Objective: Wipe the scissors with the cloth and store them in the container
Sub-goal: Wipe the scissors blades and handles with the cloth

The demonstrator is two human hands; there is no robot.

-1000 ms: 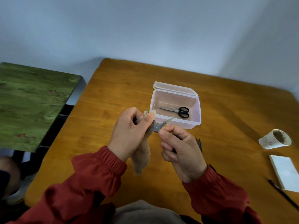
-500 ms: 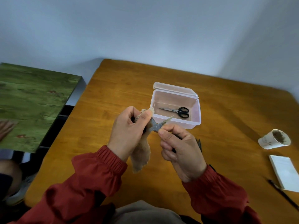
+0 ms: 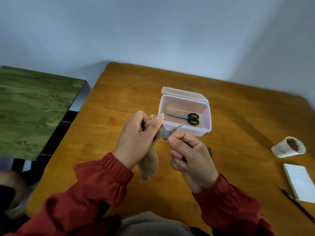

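Note:
My right hand (image 3: 190, 160) grips the handles of a pair of scissors (image 3: 166, 132), whose blades stand spread apart above the wooden table (image 3: 119, 103). My left hand (image 3: 138, 142) pinches a beige cloth (image 3: 150, 166) around the left blade; the rest of the cloth hangs down below my palm. The handles are mostly hidden in my right fist. Just beyond my hands stands a clear plastic container (image 3: 185, 128) with its lid folded back, and a second pair of scissors with black handles (image 3: 185, 117) lies inside it.
A white paper cup (image 3: 288, 149) lies tipped at the right, with a white notepad (image 3: 300, 181) and a dark pen (image 3: 298, 205) nearer the right edge. A green-topped table (image 3: 34, 108) stands left of the wooden one. A wall runs behind.
My left hand with the cloth has slid up along the left blade, away from the pivot. My right hand has stayed almost still.

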